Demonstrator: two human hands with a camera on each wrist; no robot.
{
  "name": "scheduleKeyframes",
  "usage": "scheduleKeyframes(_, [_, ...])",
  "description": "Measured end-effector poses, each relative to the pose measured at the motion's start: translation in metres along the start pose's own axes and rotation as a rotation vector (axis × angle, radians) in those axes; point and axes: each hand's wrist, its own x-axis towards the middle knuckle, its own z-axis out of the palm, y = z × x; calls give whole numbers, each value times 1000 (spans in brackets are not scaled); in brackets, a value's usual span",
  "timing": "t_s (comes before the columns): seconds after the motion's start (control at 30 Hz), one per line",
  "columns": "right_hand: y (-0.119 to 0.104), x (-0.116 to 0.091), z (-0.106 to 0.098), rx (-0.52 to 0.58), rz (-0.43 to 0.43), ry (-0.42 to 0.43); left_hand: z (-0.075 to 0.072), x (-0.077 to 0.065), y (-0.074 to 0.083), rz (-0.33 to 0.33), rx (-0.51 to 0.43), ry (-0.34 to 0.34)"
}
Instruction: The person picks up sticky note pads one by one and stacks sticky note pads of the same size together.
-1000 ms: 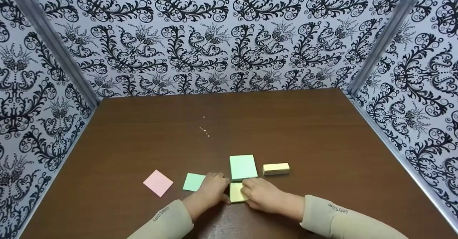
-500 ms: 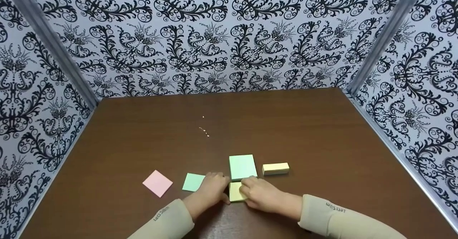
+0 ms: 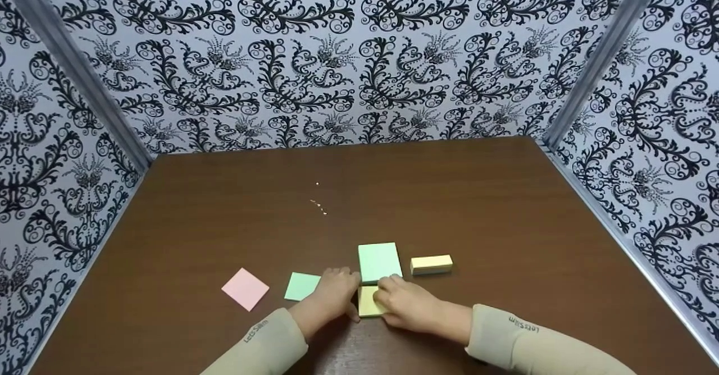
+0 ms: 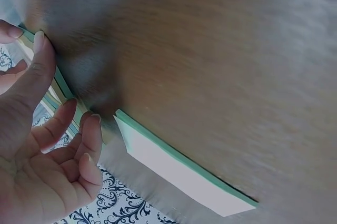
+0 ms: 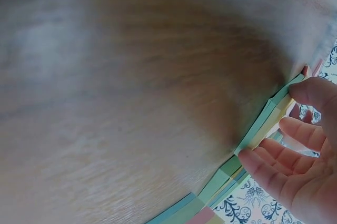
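A yellow-topped pad of sticky notes (image 3: 369,302), with a green layer along its lower edge, lies flat between both hands in the head view. My left hand (image 3: 335,292) holds its left side, thumb by the near corner and fingers by the far one. The right hand (image 3: 409,303) grips the opposite side; thumb and fingertips press on the pad's edge (image 5: 266,116) in the right wrist view. Right behind it sits a larger light-green sticky note pad (image 3: 380,262). A smaller green pad (image 3: 301,286) lies left of my left hand, partly covered by it.
Farther left lies a pink sticky note pad (image 3: 245,289), turned cornerwise. A narrow cream-yellow block of notes (image 3: 431,264) stands right of the large green pad. Small bright specks (image 3: 318,205) dot the brown table (image 3: 477,195). Patterned walls (image 3: 359,72) enclose it behind and at both sides.
Both hands stay at the yellow pad with almost no movement. The whole head view shifts very slightly to the left.
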Motion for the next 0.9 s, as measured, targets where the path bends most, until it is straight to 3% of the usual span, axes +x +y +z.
scheduleKeyframes(0.33, [0,0,0,35,51,-50,-1,2,0,9,-13,-19])
scheduleKeyframes(0.7, [-2,2,-4,58,106,-106,-3,6,-1,43,56,-43])
scheduleKeyframes(0.9, [-3,2,-8,91,143,-160,-3,6,0,30,18,-47])
